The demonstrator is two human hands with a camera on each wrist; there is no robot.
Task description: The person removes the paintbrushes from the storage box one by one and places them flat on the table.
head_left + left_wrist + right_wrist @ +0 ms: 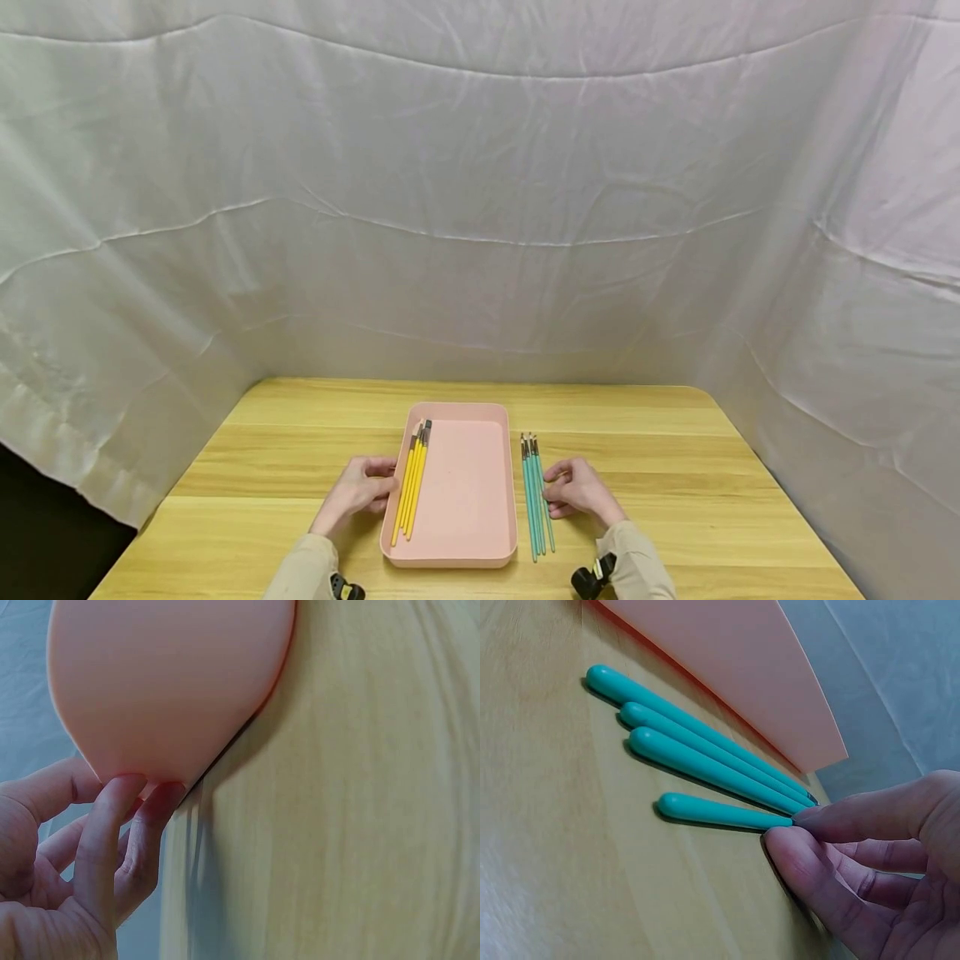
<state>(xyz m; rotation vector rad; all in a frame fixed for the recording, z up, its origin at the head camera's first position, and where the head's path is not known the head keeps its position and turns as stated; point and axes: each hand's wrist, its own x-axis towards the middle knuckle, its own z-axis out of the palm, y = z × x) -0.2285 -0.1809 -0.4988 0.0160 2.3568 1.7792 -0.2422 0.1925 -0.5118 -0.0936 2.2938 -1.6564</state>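
A pink tray [465, 517] lies on the table with several yellow-handled paintbrushes [415, 483] along its left side. My left hand [363, 486] holds the tray's left wall, and in the left wrist view its fingertips [124, 780] press against the pink side. To the right of the tray lie several teal-handled paintbrushes [534, 500], bristles toward the far side. My right hand [577, 487] pinches the rightmost teal paintbrush [720, 814] between thumb and finger; that brush sits slightly apart from the other handles [712, 772]. The pinched brush's bristle end is hidden by the fingers in the right wrist view.
The wooden table [675, 467] has bare surface on both sides of the tray. Grey-white cloth [480, 208] hangs behind the table and along its left and right sides.
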